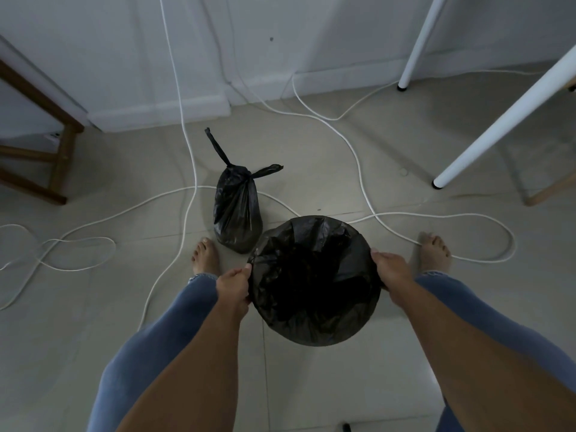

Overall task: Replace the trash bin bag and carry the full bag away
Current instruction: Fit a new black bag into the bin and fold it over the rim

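A round trash bin stands on the floor between my feet, wholly covered by a fresh black bag [314, 322] folded over its rim. My left hand [233, 286] grips the bag's edge at the bin's left side. My right hand [392, 274] holds the bag's edge at the right side, fingers curled over the rim. A full black bag [238, 210], tied in a knot with two loose ends sticking up, stands on the floor just beyond the bin, to its left.
White cables [364, 179] snake across the tiled floor around the bin and both bare feet. White table legs [505, 120] stand at the right, a wooden stool frame [59, 160] at the left. A white wall with skirting board lies ahead.
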